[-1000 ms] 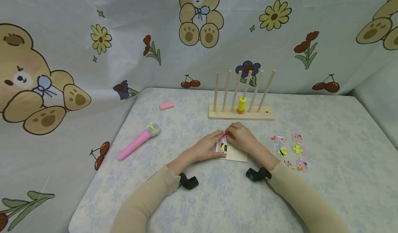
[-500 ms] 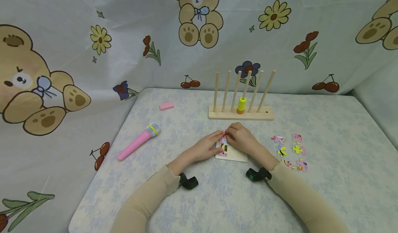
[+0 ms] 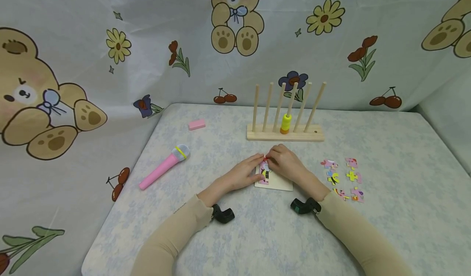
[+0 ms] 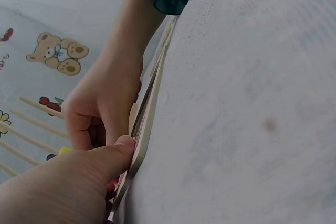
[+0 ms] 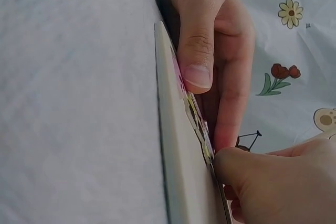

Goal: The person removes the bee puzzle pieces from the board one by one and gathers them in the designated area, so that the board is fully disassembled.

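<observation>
The puzzle strip [image 3: 265, 171], printed pink, yellow and black, is pointed lengthwise away from the person, along the left side of a flat, pale wooden board [image 3: 280, 183]. It is touched by the left hand [image 3: 241, 175], fingers extended; at its far end the right hand [image 3: 288, 163] is curled, but whether a piece is gripped cannot be told.

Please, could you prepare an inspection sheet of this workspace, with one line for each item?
Surface: pale tabletop, blue mottling.
Job's things: wooden puzzle board, jigsaw pieces on its left part; loose jigsaw pieces to its right.
Clutter: toy microphone, pink block, wooden peg stand with yellow and orange rings.
Hands: left hand rests on the board's left side; right hand, fingers curled, is at its far end, grip hidden.
Cables: nothing seen.
Surroundings: bear-print cloth behind the tabletop.
</observation>
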Demonstrator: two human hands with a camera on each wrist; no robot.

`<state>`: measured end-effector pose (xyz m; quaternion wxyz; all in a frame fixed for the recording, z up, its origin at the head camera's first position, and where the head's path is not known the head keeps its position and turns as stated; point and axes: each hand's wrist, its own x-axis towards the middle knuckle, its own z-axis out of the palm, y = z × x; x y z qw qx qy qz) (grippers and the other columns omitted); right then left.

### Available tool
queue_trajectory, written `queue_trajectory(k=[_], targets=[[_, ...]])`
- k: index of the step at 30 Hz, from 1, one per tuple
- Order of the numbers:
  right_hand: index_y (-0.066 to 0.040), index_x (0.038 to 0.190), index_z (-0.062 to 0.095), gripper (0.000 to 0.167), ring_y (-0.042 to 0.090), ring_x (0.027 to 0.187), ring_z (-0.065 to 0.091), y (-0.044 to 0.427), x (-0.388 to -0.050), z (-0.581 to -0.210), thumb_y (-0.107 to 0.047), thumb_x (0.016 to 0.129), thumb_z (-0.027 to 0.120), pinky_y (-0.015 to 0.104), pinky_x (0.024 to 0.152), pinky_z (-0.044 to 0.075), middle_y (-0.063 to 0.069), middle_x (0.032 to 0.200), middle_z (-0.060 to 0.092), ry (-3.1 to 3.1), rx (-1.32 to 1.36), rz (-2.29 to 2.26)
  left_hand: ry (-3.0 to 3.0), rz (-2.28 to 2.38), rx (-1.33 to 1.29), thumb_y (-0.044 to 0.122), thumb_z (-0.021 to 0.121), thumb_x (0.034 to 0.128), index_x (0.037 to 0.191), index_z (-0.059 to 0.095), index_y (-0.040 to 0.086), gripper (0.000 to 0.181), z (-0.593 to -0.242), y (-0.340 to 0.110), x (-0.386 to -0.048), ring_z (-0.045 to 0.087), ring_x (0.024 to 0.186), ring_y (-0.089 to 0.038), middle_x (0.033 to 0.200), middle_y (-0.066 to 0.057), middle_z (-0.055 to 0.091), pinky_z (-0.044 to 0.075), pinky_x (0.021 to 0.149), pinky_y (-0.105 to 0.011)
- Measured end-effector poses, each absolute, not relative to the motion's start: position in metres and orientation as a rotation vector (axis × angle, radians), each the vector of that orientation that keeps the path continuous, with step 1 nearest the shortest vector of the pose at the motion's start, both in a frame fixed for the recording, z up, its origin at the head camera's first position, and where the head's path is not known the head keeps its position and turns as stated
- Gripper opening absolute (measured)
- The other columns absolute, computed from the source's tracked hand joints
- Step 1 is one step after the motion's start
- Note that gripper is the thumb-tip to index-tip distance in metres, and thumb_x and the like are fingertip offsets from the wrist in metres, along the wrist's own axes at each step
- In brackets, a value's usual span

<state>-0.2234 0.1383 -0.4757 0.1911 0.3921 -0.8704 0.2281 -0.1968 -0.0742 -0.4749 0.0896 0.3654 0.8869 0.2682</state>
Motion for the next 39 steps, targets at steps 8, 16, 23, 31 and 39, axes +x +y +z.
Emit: queue_trajectory(k=[8,16,23,31,39], targets=[[0.001,0.085,0.071,0.007,0.022,0.080,0.055,0.1399,-0.2237,-0.4745,-0.001,0.079,0.068,0.031,0.067,0.051,0.008,0.084,0.063,-2.420,1.132,0.632,2.642,0.804,1.085,0.034,0.055,0.0960,0.147,0.028,0.001,0.067,-0.4733,-0.0730,-0.1966,0.017,0.141,-0.018,0.153,-0.010,0.024,0.020,0.111,-0.031],[0.001,0.086,0.072,0.008,0.022,0.082,0.056,0.1407,-0.2237,-0.4760,-0.002,0.080,0.069,0.031,0.068,0.052,0.008,0.085,0.064,-2.404,1.139,0.619,2.641,0.806,1.091,0.035,0.056,0.0957,0.147,0.028,0.001,0.068,-0.4733,-0.0727,-0.1975,0.017,0.141,-0.018,0.153,-0.010,0.024,0.020,0.111,-0.031],[0.001,0.084,0.071,0.006,0.022,0.081,0.056,0.1395,-0.2241,-0.4767,-0.001,0.080,0.068,0.031,0.068,0.052,0.008,0.085,0.063,-2.371,1.162,0.599,2.644,0.811,1.078,0.036,0.056,0.0954,0.147,0.028,0.001,0.068,-0.4757,-0.0740,-0.1983,0.017,0.141,-0.018,0.153,-0.010,0.024,0.020,0.111,-0.031],[0.002,0.085,0.072,0.007,0.022,0.081,0.057,0.1397,-0.2238,-0.4789,-0.002,0.079,0.071,0.032,0.068,0.053,0.009,0.084,0.063,-2.369,1.164,0.613,2.628,0.841,1.078,0.035,0.056,0.0954,0.147,0.027,0.000,0.069,-0.4772,-0.0747,-0.1970,0.016,0.141,-0.019,0.153,-0.011,0.023,0.018,0.112,-0.030],[0.000,0.086,0.072,0.008,0.022,0.081,0.057,0.1395,-0.2232,-0.4779,-0.003,0.079,0.070,0.033,0.068,0.052,0.008,0.085,0.063,-2.402,1.136,0.634,2.640,0.837,1.068,0.035,0.058,0.0944,0.147,0.027,0.001,0.070,-0.4777,-0.0745,-0.1980,0.016,0.141,-0.017,0.153,-0.010,0.023,0.017,0.112,-0.029]])
